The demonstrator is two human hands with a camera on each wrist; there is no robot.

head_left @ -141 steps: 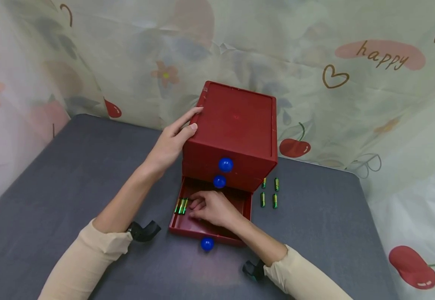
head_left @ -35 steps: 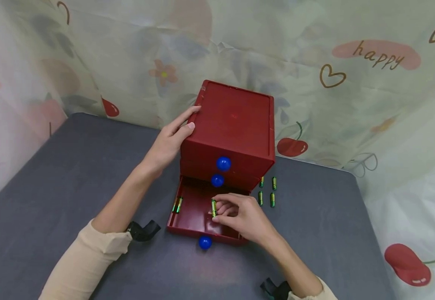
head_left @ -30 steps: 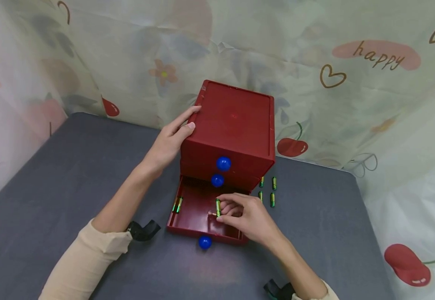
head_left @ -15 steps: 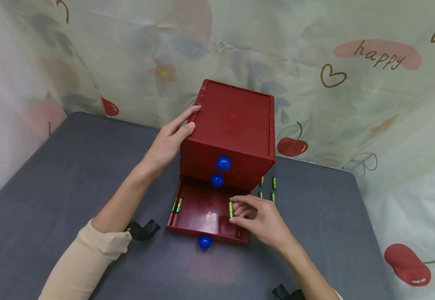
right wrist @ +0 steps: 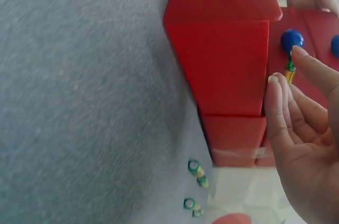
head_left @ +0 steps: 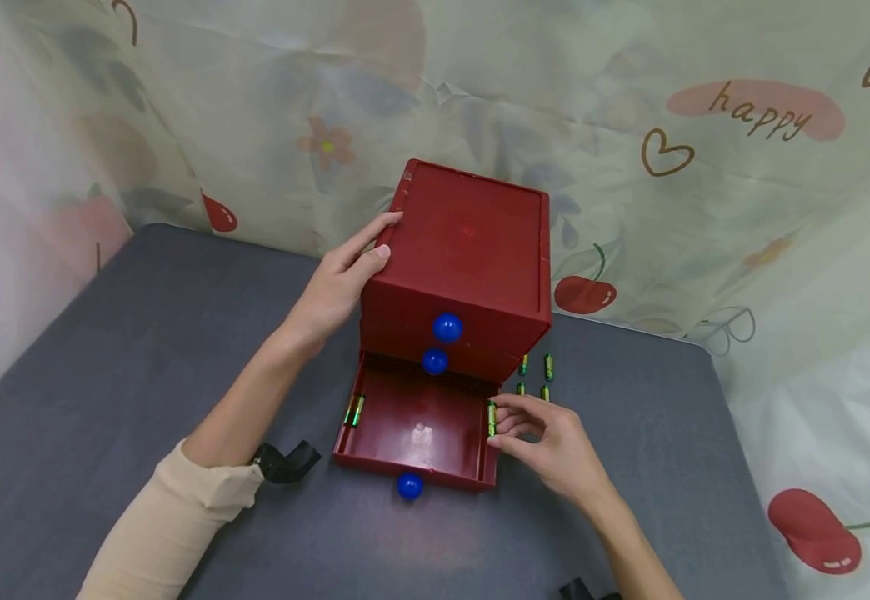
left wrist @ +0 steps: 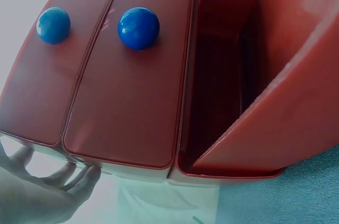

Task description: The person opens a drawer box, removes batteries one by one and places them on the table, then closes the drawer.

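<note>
A red drawer cabinet [head_left: 472, 242] with blue ball knobs stands on the table, its bottom drawer [head_left: 412, 473] pulled out. My left hand [head_left: 333, 292] braces the cabinet's upper left edge; the left wrist view shows those fingers [left wrist: 85, 181] against its side. Thumb and fingertips of my right hand [head_left: 551, 442] pinch a green-and-gold battery [head_left: 491, 419], held lengthwise over the drawer's right wall. In the right wrist view the battery [right wrist: 290, 73] shows between thumb and fingers, partly covered. Two like batteries [head_left: 358, 411] lie side by side along the drawer's left wall.
Several more batteries [head_left: 548, 367] lie on the grey table [head_left: 652, 467] right of the cabinet, the nearer ones partly behind my right hand. A printed curtain [head_left: 615, 75] hangs behind the table. The blue knob [head_left: 410, 486] sticks out from the drawer's front.
Earlier three batteries lay at the drawer's left wall. My right hand has picked one up and carried it right, across the drawer to its right wall. My left hand has stayed put.
</note>
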